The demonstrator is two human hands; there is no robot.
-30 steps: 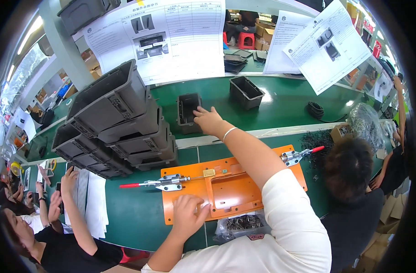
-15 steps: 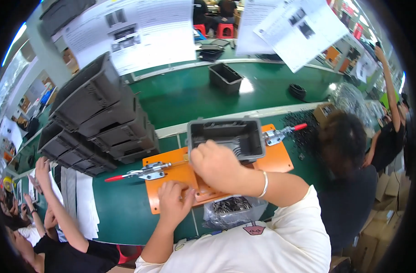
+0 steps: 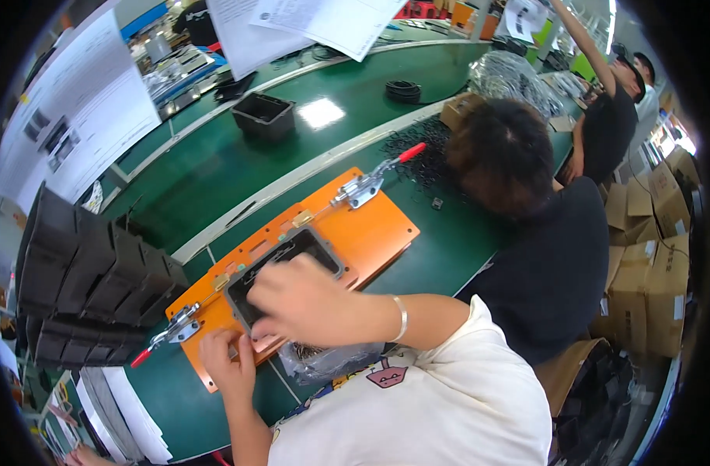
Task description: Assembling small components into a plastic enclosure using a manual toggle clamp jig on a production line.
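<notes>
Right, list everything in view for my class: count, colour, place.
Fixture: one, orange, centre
Clamps: two, silver and red, on fixture
Bin: one, grey, on fixture
Spare bin: one, grey, far bench
Stacked bins: many, grey, left
Coil: one, black, far bench
Bits: many, black, right of fixture
Box: one, brown, beyond bits
Bag: one, clear, near fixture
Wrap: one, clear, upper right
Sheets: several, white, top, left
Cartons: several, brown, right
Co-workers: several, mostly black-clad, right
Shirt: one, white, bottom
Left grip: one, beside bin
Right grip: one, over bin

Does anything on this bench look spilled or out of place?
Yes, possibly: small black loose parts lie strewn over the green bench surface beside the brown cardboard box, uncontained, so they look spilled, though that may be deliberate.
</notes>
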